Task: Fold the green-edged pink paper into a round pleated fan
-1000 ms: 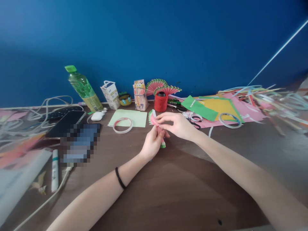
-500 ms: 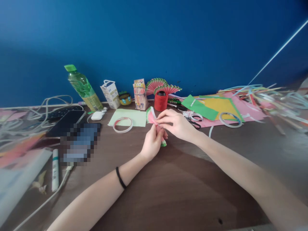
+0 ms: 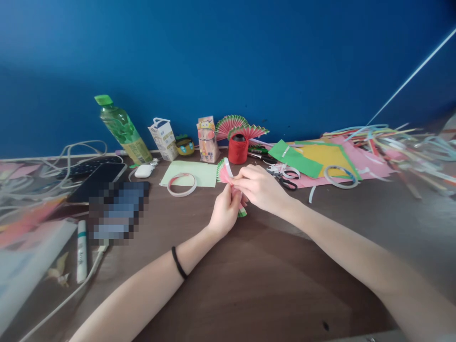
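Note:
A pleated paper fan (image 3: 223, 171), pink with a green edge and a white strip along one fold, is held above the dark table. My left hand (image 3: 225, 209) is closed around its pinched middle, and the fan's lower end shows below the fingers. From the right, my right hand (image 3: 258, 187) pinches the fan near that middle, thumb and fingers pressed together at the white strip. The fingers hide the fan's centre. Behind, two similar fans (image 3: 231, 127) stand by a red paper-wrapped holder (image 3: 238, 149).
Left of my hands a tape roll (image 3: 181, 185) lies on light green paper (image 3: 199, 173). Scissors (image 3: 287, 183), coloured paper sheets (image 3: 313, 161) and another tape roll (image 3: 341, 177) are at right. A bottle (image 3: 124, 133), a carton (image 3: 164, 138) and phones (image 3: 121, 209) stand or lie at left.
My right hand's fingers have curled and shifted slightly down and right, closer against the fan. My left hand and the fan have stayed nearly in place.

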A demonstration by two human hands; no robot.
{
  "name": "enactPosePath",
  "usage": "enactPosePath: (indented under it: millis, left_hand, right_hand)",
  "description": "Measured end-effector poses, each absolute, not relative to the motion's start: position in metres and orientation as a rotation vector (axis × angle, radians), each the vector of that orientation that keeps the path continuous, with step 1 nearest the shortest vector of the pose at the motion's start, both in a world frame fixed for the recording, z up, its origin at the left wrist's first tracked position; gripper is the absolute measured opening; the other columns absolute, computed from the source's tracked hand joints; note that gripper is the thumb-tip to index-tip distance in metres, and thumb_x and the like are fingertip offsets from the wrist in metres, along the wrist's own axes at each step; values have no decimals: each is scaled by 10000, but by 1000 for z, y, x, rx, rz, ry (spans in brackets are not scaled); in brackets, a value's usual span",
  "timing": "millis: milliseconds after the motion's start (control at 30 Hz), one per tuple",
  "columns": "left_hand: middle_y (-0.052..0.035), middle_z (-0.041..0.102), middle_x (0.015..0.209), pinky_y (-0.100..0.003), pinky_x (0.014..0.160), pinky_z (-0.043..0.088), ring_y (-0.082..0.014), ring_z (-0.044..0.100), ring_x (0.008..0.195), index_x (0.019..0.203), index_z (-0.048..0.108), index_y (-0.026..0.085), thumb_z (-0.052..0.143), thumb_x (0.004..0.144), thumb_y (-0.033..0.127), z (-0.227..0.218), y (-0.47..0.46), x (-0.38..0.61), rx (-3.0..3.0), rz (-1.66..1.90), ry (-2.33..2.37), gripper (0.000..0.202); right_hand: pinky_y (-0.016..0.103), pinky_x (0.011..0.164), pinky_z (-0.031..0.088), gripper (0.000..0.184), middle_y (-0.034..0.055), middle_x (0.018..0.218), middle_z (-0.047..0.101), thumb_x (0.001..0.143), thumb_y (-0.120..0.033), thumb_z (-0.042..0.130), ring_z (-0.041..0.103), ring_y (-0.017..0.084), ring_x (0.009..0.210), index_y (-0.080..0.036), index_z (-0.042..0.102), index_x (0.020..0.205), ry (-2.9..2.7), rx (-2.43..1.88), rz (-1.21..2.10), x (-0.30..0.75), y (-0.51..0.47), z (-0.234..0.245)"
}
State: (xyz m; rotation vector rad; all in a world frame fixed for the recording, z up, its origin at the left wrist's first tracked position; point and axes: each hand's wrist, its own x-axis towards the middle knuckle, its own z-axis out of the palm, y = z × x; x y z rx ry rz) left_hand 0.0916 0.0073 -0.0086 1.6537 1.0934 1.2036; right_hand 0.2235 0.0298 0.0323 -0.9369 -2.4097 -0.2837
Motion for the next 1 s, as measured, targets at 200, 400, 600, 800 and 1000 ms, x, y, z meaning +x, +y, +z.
enactPosePath:
  millis: [200, 400, 600, 800, 1000]
  left_hand:
    - [19, 569, 639, -202, 540, 419, -81, 539, 550, 715, 416, 186, 394, 862, 232, -8, 7, 91, 1635, 1185, 1104, 157]
    - [27, 557, 626, -201, 531, 408, -83, 540, 546, 720, 402, 191, 397, 857, 224, -9, 6, 91, 1638, 1201, 1117, 141]
    - [33, 547, 620, -200, 530, 392, -86, 531, 552, 748, 407, 190, 397, 857, 239, -11, 8, 91, 1650, 1205, 1142, 121]
    - [44, 510, 607, -201, 525, 364, -83, 482, 540, 742, 419, 185, 422, 840, 237, -11, 9, 91, 1659, 1207, 1197, 112]
    - [32, 557, 625, -201, 531, 375, -90, 521, 550, 744, 425, 188, 420, 844, 269, -13, 10, 91, 1615, 1180, 1158, 129]
  right_hand:
    - [306, 642, 354, 267, 73, 741, 574, 895, -177, 416, 458, 177, 721, -134, 677, 935, -2395, -916, -201, 225, 31, 30]
    - [313, 636, 361, 290, 79, 737, 573, 903, -178, 385, 443, 178, 708, -128, 668, 939, -2399, -900, -270, 224, 30, 29]
    - [323, 634, 377, 301, 94, 740, 575, 900, -162, 366, 428, 187, 699, -83, 643, 985, -2401, -865, -316, 222, 30, 25]
    - [323, 646, 384, 303, 89, 743, 560, 906, -161, 354, 432, 185, 711, -107, 644, 972, -2401, -849, -275, 222, 32, 24]
    - [325, 658, 399, 297, 88, 749, 563, 904, -170, 373, 446, 181, 720, -101, 656, 960, -2392, -843, -193, 225, 33, 24]
